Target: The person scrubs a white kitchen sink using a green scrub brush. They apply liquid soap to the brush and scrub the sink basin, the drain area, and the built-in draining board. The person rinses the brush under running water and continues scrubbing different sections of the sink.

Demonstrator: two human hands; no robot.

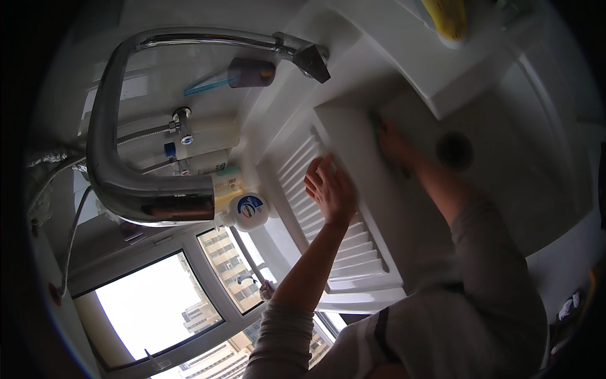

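My left hand (330,192) is at the ribbed white washboard (352,265) moulded into the sink, its fingers spread and slightly curled with nothing visible in them. Whether it presses on the ribs or hovers just above them is hard to tell. Down in the basin (516,189), my right hand (395,144) reaches to the inner wall beside the washboard. A small dark greenish thing (374,119) shows at its fingertips, too blurred and shaded to name. Near my right forearm is the round dark drain (454,150).
A chrome tap (106,118) arches at the left, its angular end (312,61) near the sink rim. A white Walch bottle (248,212) and other bottles stand beside the washboard. A purple cup (251,73) and a yellow bottle (447,21) sit around the sink. Windows (156,303) are lower left.
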